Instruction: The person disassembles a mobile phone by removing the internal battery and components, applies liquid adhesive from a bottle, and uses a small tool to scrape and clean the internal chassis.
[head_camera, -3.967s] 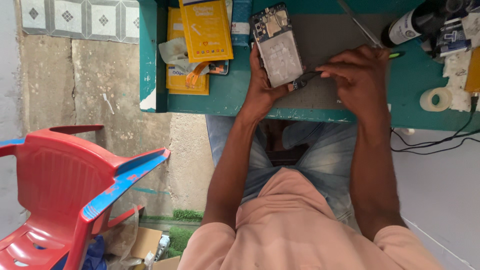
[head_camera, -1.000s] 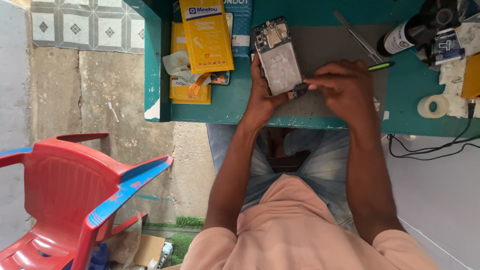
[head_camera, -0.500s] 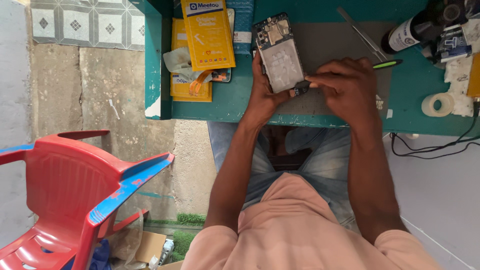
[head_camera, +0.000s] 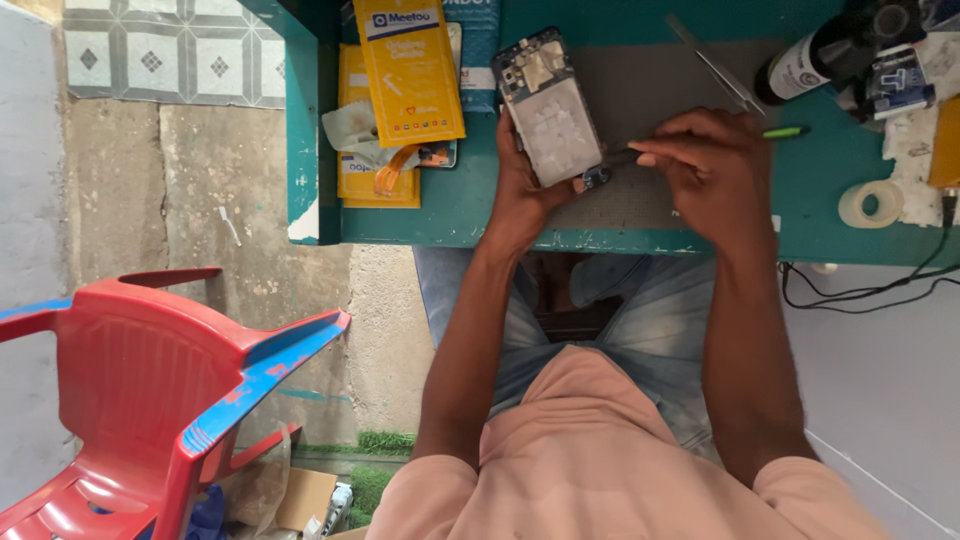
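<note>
Your left hand (head_camera: 525, 190) is cradling an opened phone (head_camera: 548, 108) from below, fingers curled around its lower edge; the phone's bare back (pale, gridded metal plate with a darker circuit area on top) is lying over the grey mat (head_camera: 650, 120) at about 12 o'clock from you. Your right hand (head_camera: 710, 165) is pinching a thin green-handled tool (head_camera: 700, 145), tip touching the phone's bottom corner. Yellow flat packets (head_camera: 410, 70) are sitting at 10 o'clock, a tape roll (head_camera: 872, 203) at 2 o'clock.
</note>
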